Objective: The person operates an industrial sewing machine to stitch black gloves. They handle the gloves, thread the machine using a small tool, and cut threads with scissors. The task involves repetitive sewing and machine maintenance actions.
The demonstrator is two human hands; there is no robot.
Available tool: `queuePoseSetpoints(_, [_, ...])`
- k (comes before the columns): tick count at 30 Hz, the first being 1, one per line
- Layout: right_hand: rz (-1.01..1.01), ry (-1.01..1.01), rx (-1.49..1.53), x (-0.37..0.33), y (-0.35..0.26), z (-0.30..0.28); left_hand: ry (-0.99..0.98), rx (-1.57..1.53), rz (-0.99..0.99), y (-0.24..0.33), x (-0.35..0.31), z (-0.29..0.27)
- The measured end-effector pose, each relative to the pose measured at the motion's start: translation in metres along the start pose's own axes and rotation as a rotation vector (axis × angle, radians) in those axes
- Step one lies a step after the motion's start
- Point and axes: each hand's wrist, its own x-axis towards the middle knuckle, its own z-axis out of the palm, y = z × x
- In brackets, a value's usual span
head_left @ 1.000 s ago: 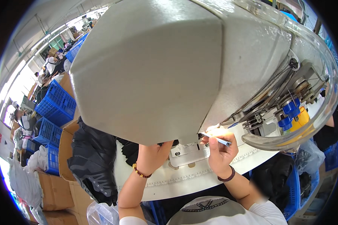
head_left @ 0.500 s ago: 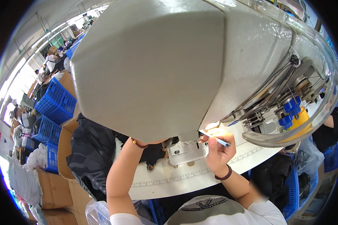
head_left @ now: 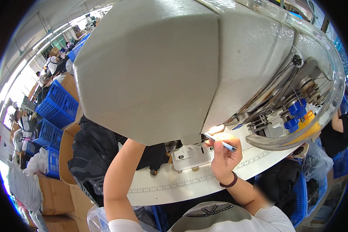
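The large pale head of a sewing machine (head_left: 150, 77) fills the upper middle. My left forearm (head_left: 121, 170) reaches up behind it, so my left hand is hidden. Black fabric (head_left: 154, 156) lies by the machine's metal needle plate (head_left: 187, 157), partly under the head. Just right of the needle area, my right hand (head_left: 226, 154) is closed around a slim, pale-blue tool (head_left: 229, 147), pinched between thumb and fingers. The tool's narrow tip points up-left toward the lit needle area. Its exact kind is unclear.
A curved clear guard (head_left: 294, 143) and blue-knobbed thread tensioners (head_left: 296, 110) stand to the right. More dark garments (head_left: 92, 154) spill from a cardboard box at left, near blue crates (head_left: 58, 104). The white table (head_left: 170, 185) carries a printed ruler scale along its front.
My left arm has moved farther up behind the machine head, and its wrist bracelet is now hidden. My right hand has barely moved. The machine appears shifted slightly left in view.
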Motion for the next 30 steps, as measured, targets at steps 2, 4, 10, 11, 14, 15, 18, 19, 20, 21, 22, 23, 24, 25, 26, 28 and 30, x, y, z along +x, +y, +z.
queuePoseSetpoints(2, [-0.002,0.016,-0.005,0.0,0.001,0.0,-0.006,-0.006,0.003,-0.001,0.002,0.003])
queuePoseSetpoints(4, [-0.013,0.033,-0.013,0.0,0.002,0.0,-0.011,-0.008,0.009,-0.002,0.004,0.006])
queuePoseSetpoints(10, [0.02,0.061,0.016,-0.002,0.001,0.002,-0.016,0.013,0.007,0.001,0.002,0.005])
queuePoseSetpoints(11, [0.031,0.071,0.016,-0.003,0.001,0.003,-0.017,0.018,0.008,0.002,0.002,0.006])
queuePoseSetpoints(14, [0.038,0.09,0.024,-0.003,0.001,0.004,-0.013,0.02,0.01,0.002,0.002,0.01])
queuePoseSetpoints(15, [0.033,0.09,0.02,-0.003,0.001,0.004,-0.014,0.022,0.009,0.002,0.002,0.009])
queuePoseSetpoints(18, [0.028,0.089,0.016,-0.004,0.002,0.004,-0.015,0.028,0.008,0.002,0.003,0.009])
queuePoseSetpoints(19, [0.031,0.089,0.019,-0.004,0.002,0.003,-0.017,0.027,0.007,0.002,0.003,0.008])
queuePoseSetpoints(20, [0.034,0.09,0.022,-0.005,0.003,0.003,-0.015,0.026,0.003,0.002,0.003,0.007])
queuePoseSetpoints(21, [0.032,0.089,0.019,-0.005,0.002,0.003,-0.017,0.026,0.001,0.001,0.005,0.006])
queuePoseSetpoints(22, [0.03,0.088,0.016,-0.006,0.001,0.002,-0.016,0.024,-0.002,0.001,0.005,0.005])
queuePoseSetpoints(23, [0.027,0.088,0.013,-0.006,0.0,0.001,-0.019,0.02,-0.005,0.0,0.006,0.005])
queuePoseSetpoints(24, [0.014,0.096,0.025,-0.006,-0.002,0.0,-0.021,0.018,-0.007,-0.001,0.007,0.004])
queuePoseSetpoints(25, [0.001,0.105,0.036,-0.006,-0.005,-0.002,-0.025,0.014,-0.006,-0.001,0.008,0.004])
queuePoseSetpoints(26, [-0.009,0.112,0.054,-0.006,-0.006,-0.003,-0.03,0.015,-0.015,-0.002,0.006,0.004])
queuePoseSetpoints(28, [-0.004,0.097,-0.013,-0.01,-0.01,-0.018,-0.035,0.007,-0.016,-0.003,0.008,0.004])
queuePoseSetpoints(30, [0.001,0.107,0.033,-0.007,-0.019,-0.021,-0.042,0.009,-0.02,-0.002,0.007,0.002])
